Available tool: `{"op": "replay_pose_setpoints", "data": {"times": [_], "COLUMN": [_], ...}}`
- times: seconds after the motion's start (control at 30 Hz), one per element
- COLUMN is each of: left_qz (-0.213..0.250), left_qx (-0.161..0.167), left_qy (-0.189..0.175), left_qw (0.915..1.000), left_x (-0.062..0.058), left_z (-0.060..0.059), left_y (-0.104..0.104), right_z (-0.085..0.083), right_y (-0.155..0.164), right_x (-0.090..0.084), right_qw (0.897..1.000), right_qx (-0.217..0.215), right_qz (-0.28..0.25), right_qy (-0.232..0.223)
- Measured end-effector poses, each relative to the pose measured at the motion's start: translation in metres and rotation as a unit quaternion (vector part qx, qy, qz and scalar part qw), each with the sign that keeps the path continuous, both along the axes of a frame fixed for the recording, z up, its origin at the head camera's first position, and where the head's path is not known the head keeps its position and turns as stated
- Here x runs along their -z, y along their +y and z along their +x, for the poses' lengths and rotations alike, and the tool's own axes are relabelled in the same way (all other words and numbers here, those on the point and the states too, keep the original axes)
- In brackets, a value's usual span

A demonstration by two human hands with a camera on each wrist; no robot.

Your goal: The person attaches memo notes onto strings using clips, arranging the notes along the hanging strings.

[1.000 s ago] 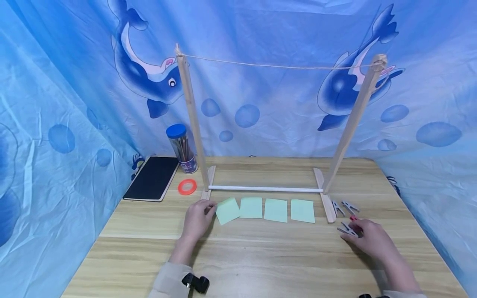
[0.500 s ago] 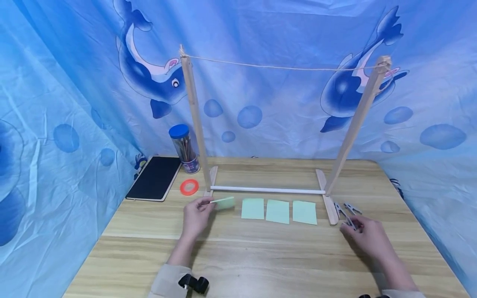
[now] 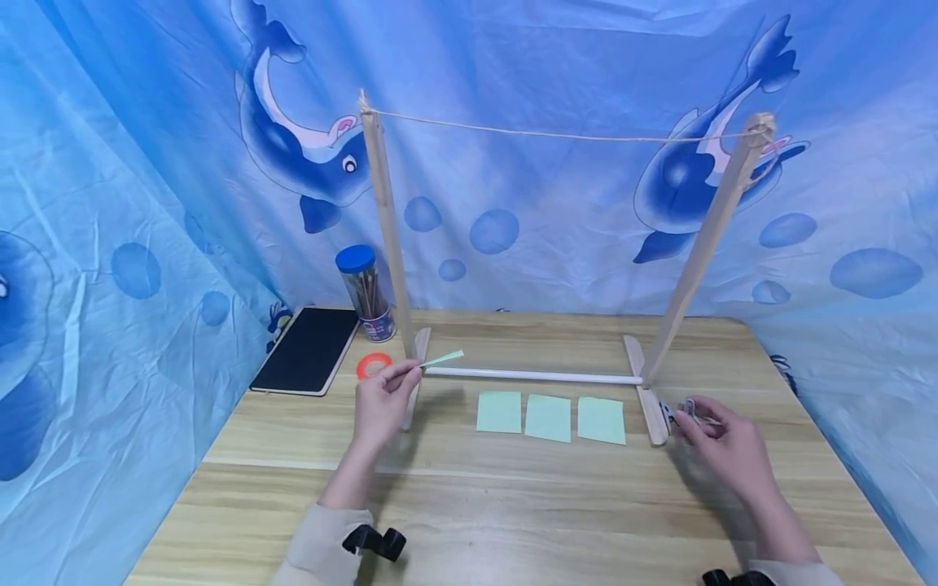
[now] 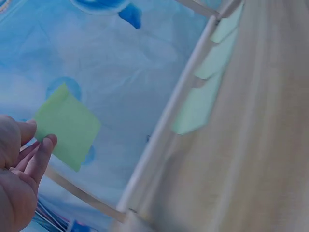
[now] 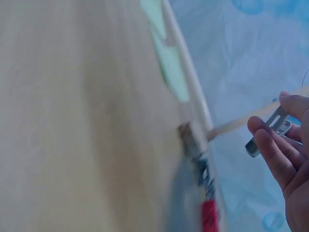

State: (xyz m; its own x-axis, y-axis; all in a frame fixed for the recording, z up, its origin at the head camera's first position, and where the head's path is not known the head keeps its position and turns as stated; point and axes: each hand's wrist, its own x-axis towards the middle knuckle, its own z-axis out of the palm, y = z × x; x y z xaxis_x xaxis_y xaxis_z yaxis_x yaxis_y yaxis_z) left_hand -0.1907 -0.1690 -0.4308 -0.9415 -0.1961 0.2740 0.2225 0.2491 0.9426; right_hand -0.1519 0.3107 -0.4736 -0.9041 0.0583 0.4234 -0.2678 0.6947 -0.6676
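My left hand (image 3: 383, 399) pinches a pale green sticky note (image 4: 67, 126) between thumb and fingers, raised in front of the wooden stand's left post (image 3: 387, 220). In the head view that note shows nearly edge-on. Three more green notes, (image 3: 500, 413) the leftmost of them, lie in a row on the table. My right hand (image 3: 733, 448) holds a grey clothespin (image 5: 276, 128) between thumb and fingertips, beside the stand's right foot (image 3: 650, 417). Below it, the right wrist view shows a grey clip (image 5: 203, 171) and a red clip (image 5: 209, 215), both blurred.
A string (image 3: 528, 134) spans the tops of the two posts, and a white rod (image 3: 535, 375) joins them low down. At the back left are a black tablet-like slab (image 3: 306, 350), a blue-lidded jar (image 3: 366, 289) and an orange tape roll (image 3: 364, 365). A blue dolphin curtain (image 3: 564, 65) hangs behind.
My left hand has lifted the leftmost green note off the table and moved it up and back. My right hand has picked up a grey clothespin and raised it.
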Motion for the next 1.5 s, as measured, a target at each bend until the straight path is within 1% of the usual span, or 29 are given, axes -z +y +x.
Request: {"op": "replay_pose_setpoints", "data": {"times": [0.07,0.17,0.2,0.27,0.37,0.43,0.5,0.6,0.7,0.83,0.9,0.93,0.97,1.03,1.1,1.17,1.2,1.27,1.33,1.4,1.5], "left_qz": [-0.002,-0.007,0.000,0.015,0.041,0.055,0.068,0.084,0.089,0.099,0.113,0.120,0.125,0.135,0.144,0.150,0.152,0.150,0.140,0.117,0.074], "left_qx": [0.000,-0.010,-0.010,-0.008,0.008,0.019,0.029,0.042,0.051,0.058,0.062,0.065,0.065,0.066,0.066,0.066,0.067,0.068,0.066,0.056,0.030], "left_qy": [0.006,0.020,0.032,0.051,0.080,0.088,0.088,0.081,0.079,0.101,0.114,0.121,0.123,0.127,0.131,0.133,0.137,0.141,0.143,0.142,0.141], "left_qw": [1.0000,0.9997,0.9995,0.9986,0.9959,0.9945,0.9934,0.9923,0.9916,0.9883,0.9851,0.9833,0.9823,0.9804,0.9787,0.9774,0.9766,0.9762,0.9775,0.9813,0.9867], "left_x": [-0.018,-0.045,-0.052,-0.064,-0.079,-0.088,-0.096,-0.108,-0.120,-0.134,-0.140,-0.143,-0.146,-0.148,-0.149,-0.151,-0.152,-0.160,-0.168,-0.179,-0.195], "left_z": [0.001,0.001,0.000,-0.004,-0.011,-0.015,-0.019,-0.023,-0.027,-0.031,-0.033,-0.034,-0.035,-0.041,-0.048,-0.054,-0.056,-0.056,-0.053,-0.049,-0.045], "left_y": [0.002,0.005,0.006,0.007,0.008,0.009,0.010,0.011,0.013,0.014,0.015,0.015,0.015,0.015,0.014,0.012,0.012,0.012,0.012,0.014,0.017], "right_z": [-0.004,-0.010,-0.012,-0.015,-0.017,-0.018,-0.018,-0.022,-0.026,-0.034,-0.036,-0.038,-0.041,-0.045,-0.049,-0.052,-0.051,-0.053,-0.054,-0.055,-0.058], "right_y": [-0.006,-0.015,-0.019,-0.027,-0.042,-0.054,-0.064,-0.075,-0.085,-0.097,-0.104,-0.107,-0.109,-0.116,-0.124,-0.131,-0.136,-0.144,-0.151,-0.159,-0.169], "right_x": [-0.008,-0.024,-0.029,-0.041,-0.061,-0.074,-0.086,-0.100,-0.112,-0.128,-0.137,-0.142,-0.144,-0.154,-0.164,-0.175,-0.184,-0.196,-0.209,-0.222,-0.242], "right_qw": [1.000,0.998,0.997,0.994,0.989,0.985,0.981,0.976,0.972,0.964,0.960,0.956,0.952,0.946,0.936,0.932,0.931,0.928,0.929,0.928,0.921], "right_qx": [-0.007,-0.034,-0.045,-0.072,-0.108,-0.129,-0.147,-0.168,-0.189,-0.219,-0.230,-0.241,-0.250,-0.266,-0.286,-0.297,-0.299,-0.308,-0.307,-0.304,-0.303], "right_qz": [-0.017,-0.040,-0.049,-0.070,-0.091,-0.098,-0.108,-0.120,-0.121,-0.122,-0.138,-0.147,-0.157,-0.173,-0.190,-0.192,-0.190,-0.189,-0.174,-0.158,-0.149], "right_qy": [0.015,0.035,0.039,0.042,0.047,0.055,0.059,0.062,0.068,0.088,0.083,0.082,0.078,0.071,0.073,0.081,0.085,0.093,0.112,0.143,0.194]}}
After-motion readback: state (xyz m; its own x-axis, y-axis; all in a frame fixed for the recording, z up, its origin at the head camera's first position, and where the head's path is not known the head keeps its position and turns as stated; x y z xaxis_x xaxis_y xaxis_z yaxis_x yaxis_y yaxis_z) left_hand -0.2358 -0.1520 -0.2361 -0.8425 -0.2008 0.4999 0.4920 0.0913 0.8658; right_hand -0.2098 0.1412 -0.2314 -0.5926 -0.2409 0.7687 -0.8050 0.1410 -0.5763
